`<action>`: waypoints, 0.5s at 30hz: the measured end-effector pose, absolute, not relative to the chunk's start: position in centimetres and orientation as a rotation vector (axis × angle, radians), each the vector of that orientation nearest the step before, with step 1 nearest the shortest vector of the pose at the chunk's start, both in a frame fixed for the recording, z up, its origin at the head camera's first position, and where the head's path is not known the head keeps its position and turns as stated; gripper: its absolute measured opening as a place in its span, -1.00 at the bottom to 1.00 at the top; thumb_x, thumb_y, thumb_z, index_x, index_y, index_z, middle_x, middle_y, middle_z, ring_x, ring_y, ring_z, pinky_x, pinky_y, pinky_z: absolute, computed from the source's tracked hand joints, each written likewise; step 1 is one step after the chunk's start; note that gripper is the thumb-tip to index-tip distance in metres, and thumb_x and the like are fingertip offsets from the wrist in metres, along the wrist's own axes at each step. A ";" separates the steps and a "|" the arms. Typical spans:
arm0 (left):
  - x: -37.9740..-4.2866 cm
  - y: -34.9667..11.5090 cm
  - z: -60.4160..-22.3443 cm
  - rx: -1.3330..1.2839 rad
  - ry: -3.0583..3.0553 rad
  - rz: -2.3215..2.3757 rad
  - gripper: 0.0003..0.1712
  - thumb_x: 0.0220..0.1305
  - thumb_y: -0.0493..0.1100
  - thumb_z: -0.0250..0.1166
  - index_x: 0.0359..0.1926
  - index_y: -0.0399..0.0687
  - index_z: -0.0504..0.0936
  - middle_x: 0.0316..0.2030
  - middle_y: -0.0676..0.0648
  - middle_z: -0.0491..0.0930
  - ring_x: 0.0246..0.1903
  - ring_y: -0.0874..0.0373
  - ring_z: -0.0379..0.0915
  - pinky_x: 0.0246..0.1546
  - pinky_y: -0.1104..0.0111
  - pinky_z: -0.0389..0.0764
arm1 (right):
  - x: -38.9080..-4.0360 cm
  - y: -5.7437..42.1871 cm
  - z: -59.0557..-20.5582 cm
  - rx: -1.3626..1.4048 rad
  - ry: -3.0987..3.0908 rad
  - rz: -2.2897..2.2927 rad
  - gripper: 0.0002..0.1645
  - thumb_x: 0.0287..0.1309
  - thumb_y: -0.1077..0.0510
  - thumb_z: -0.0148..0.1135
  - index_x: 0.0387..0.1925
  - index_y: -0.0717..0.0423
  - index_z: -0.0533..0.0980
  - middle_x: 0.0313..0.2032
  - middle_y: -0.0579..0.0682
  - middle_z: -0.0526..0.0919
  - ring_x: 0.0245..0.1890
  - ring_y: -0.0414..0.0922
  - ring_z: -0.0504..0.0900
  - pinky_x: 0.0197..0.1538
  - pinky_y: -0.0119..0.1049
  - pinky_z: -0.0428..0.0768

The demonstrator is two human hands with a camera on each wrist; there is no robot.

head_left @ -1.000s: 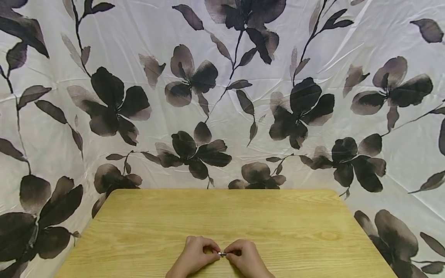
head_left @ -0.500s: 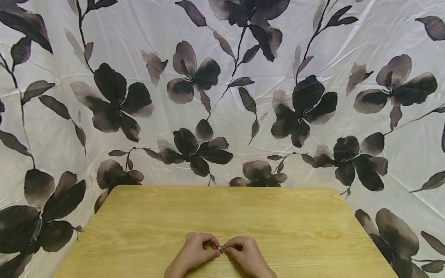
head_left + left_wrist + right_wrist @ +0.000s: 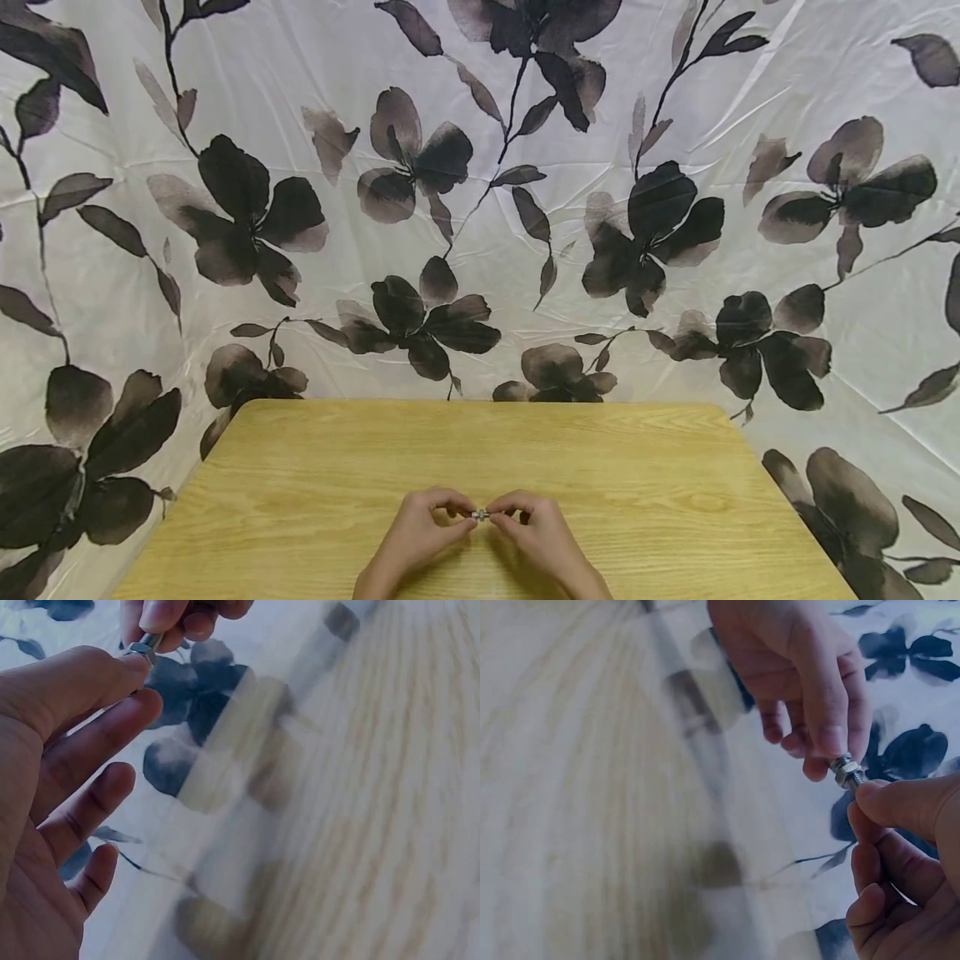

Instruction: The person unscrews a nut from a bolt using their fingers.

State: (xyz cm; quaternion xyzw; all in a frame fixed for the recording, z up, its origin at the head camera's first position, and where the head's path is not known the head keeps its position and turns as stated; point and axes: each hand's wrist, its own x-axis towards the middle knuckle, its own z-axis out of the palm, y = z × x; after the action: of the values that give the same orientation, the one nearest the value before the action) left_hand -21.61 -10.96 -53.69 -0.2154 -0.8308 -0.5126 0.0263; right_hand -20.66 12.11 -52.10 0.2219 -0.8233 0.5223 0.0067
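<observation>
Between my two hands, in the head view, is a small metal bolt (image 3: pixel 481 515). My left hand (image 3: pixel 420 529) pinches one end of it between thumb and finger. The threaded end sits in the thumb-and-finger pinch of my right hand (image 3: pixel 542 535). A hex nut (image 3: pixel 848 774) shows on the shaft in the right wrist view, between the two sets of fingertips. Bare thread (image 3: pixel 153 639) runs from the nut toward the right fingertips in the left wrist view. Fingertips cover both ends of the bolt. The other left fingers spread loosely in the left wrist view.
Both hands are over a light wood-grain table (image 3: pixel 480 450) with rounded far corners. Behind and at both sides of it hangs a white cloth (image 3: pixel 525 275) printed with dark flowers.
Both hands, still pinching the bolt, have moved farther out over the table. The head view has shifted slightly.
</observation>
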 end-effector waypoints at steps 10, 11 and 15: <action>-21.7 -10.8 -51.9 -0.680 -2.438 -1.510 -0.86 0.20 -0.12 0.54 -0.26 0.28 0.79 -0.26 0.24 0.76 -0.27 0.00 0.61 -0.19 0.28 0.59 | -21.3 11.8 -50.2 0.702 -2.537 1.573 -0.89 0.34 0.12 0.36 -0.18 -0.09 0.77 -0.20 -0.11 0.81 -0.46 -0.32 0.47 -0.43 -0.46 0.44; -21.7 -10.8 -51.7 -0.673 -2.433 -1.507 -0.84 0.19 -0.12 0.55 -0.26 0.29 0.79 -0.26 0.25 0.75 -0.27 0.00 0.61 -0.17 0.26 0.59 | -21.2 11.7 -50.0 0.692 -2.531 1.575 -0.89 0.34 0.11 0.36 -0.18 -0.10 0.77 -0.20 -0.11 0.81 -0.45 -0.31 0.48 -0.42 -0.45 0.46; -21.5 -11.0 -50.9 -0.635 -2.412 -1.484 -0.77 0.14 -0.16 0.58 -0.27 0.34 0.78 -0.28 0.31 0.71 -0.28 0.07 0.59 -0.16 0.25 0.59 | -21.1 11.2 -49.3 0.657 -2.514 1.597 -0.89 0.35 0.05 0.35 -0.18 -0.13 0.76 -0.20 -0.13 0.81 -0.35 -0.31 0.57 -0.34 -0.43 0.51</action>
State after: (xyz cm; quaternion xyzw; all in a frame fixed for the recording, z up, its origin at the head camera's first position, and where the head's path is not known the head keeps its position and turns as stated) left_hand -21.45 -11.00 -50.89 -0.2173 -0.8251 -0.5076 0.1196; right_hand -21.13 11.19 -49.26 0.2152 -0.8233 0.5232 0.0459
